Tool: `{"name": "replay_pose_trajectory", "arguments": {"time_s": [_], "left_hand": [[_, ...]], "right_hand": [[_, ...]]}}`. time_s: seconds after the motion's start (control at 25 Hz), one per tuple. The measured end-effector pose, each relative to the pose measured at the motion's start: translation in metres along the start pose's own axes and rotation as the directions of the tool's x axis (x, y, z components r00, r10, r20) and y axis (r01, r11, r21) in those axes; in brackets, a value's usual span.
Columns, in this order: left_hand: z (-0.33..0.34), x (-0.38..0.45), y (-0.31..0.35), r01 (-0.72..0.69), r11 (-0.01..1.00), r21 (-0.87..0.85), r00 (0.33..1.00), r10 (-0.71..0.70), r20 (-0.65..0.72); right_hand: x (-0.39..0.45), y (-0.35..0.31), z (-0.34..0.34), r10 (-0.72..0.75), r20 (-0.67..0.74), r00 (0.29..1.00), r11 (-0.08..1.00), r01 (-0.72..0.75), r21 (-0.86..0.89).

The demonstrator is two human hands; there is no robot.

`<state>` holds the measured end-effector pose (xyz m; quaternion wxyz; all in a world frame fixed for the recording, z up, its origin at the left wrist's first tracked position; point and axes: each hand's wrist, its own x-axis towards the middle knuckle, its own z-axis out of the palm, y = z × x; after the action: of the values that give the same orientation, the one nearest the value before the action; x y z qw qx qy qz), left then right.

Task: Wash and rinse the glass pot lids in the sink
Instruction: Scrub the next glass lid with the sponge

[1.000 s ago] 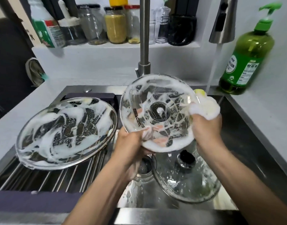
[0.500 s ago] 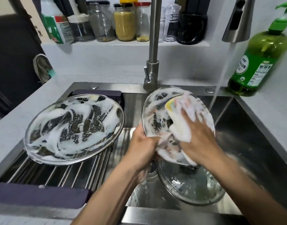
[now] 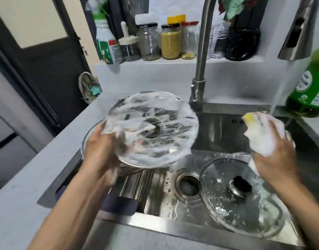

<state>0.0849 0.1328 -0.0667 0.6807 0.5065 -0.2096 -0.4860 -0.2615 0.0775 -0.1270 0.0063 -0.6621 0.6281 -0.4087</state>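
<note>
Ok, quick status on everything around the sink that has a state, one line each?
Soapy lid: foam-covered, held up over the rack, unrinsed.
Left hand: grips the soapy lid's edge.
Right hand: holds the sudsy sponge, apart from the lids.
Lid in the basin: lying knob up, wet, few suds.
Tap water: running.
Drain: uncovered.

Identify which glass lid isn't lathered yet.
The lid lying knob-up in the sink basin: clear wet glass, while the held lid is foam-covered.
</note>
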Motion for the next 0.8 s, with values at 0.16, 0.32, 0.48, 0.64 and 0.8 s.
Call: {"name": "replay_pose_trajectory", "arguments": {"time_s": [0.16,0.32,0.48,0.64,0.8], "left_hand": [[-0.028,0.030,0.007,0.086,0.989,0.123,0.970,-0.056,-0.236],[-0.027,0.042,0.002,0.073,0.969,0.235,0.960,-0.005,-0.279],[-0.021,0.035,0.000,-0.059,0.853,0.519,0.962,0.188,-0.199],[-0.007,-0.001,-0.005,-0.340,0.505,0.794,0.864,0.501,0.052],[0.066,-0.045,-0.026,-0.609,0.540,0.581,0.787,0.502,0.358]], "right_hand": [[-0.012,-0.014,0.005,-0.048,0.182,0.982,0.994,0.030,0.101],[-0.016,-0.007,0.009,-0.042,0.324,0.945,0.997,0.019,0.075],[-0.011,-0.001,0.004,0.084,0.420,0.904,0.993,-0.113,0.045],[-0.001,0.019,0.009,0.236,0.382,0.893,0.961,-0.273,0.044],[0.005,0.036,0.017,0.325,0.438,0.838,0.937,-0.347,-0.032]]}}
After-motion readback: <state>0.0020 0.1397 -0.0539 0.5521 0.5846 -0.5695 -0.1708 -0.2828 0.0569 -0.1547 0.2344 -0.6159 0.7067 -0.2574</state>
